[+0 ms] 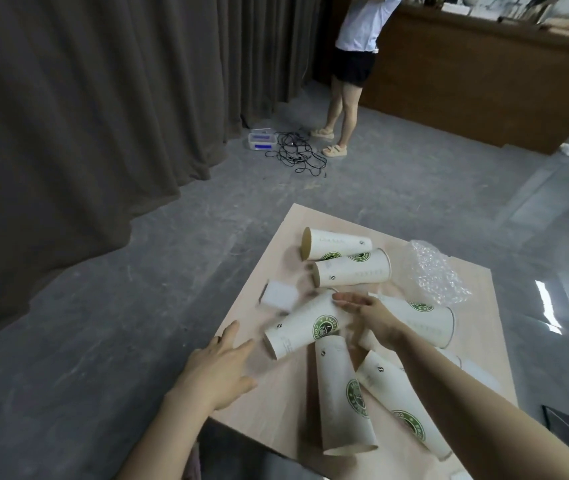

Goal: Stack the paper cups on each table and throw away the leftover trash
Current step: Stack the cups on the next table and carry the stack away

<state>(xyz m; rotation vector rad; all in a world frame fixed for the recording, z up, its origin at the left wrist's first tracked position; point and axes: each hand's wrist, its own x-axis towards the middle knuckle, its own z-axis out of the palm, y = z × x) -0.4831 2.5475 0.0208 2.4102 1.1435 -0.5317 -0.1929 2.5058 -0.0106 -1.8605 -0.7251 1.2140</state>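
Neither grip holds anything: my right hand (369,317) is spread with straight fingers touching the upper end of the middle cup (305,325), which lies on its side in the lower centre of the frame, and my left hand (222,367) hovers flat and spread just left of that cup's wider end. Around it, five more paper cups lie tipped over on the bench (269,407): two (336,247) toward the upper middle, one (425,322) under my right wrist, two (343,396) nearest me. The trash is a wad of bubble wrap (434,273) at the right and a white foam block (278,294) left of the cups.

I judge the main risk to be rolling. These cups are light and lying down, so a push from straight fingers could send the middle cup off the bench's left edge. Squeezing too hard would crush the paper wall and spoil nesting. My forearm also hangs over the nearest cups and could sweep them off.
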